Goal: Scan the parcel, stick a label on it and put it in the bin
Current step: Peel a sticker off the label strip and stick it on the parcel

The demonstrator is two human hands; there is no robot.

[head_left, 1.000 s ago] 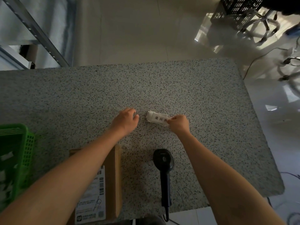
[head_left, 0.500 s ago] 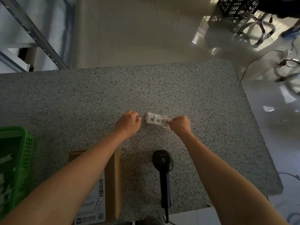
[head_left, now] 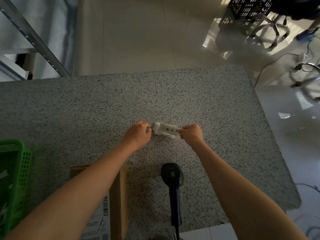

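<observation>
A small white label roll (head_left: 163,130) with black printed characters lies mid-table. My left hand (head_left: 138,135) pinches its left end, and my right hand (head_left: 190,135) pinches the free label end on the right. The brown cardboard parcel (head_left: 119,201) with a barcoded shipping slip lies near the front edge, partly hidden under my left forearm. A black handheld scanner (head_left: 172,175) lies on the table between my arms, cable trailing off the front. The green plastic bin (head_left: 15,177) stands at the left edge.
The speckled grey table (head_left: 103,104) ends at the right with a rounded corner. Beyond it lie a tiled floor, a metal shelf frame (head_left: 34,37) at back left, a black crate (head_left: 249,7) and chair bases (head_left: 271,30) at back right.
Both hands stay at the label roll; the left hand has closed in on its left end while the right keeps pinching the label end. Parcel and scanner have not moved.
</observation>
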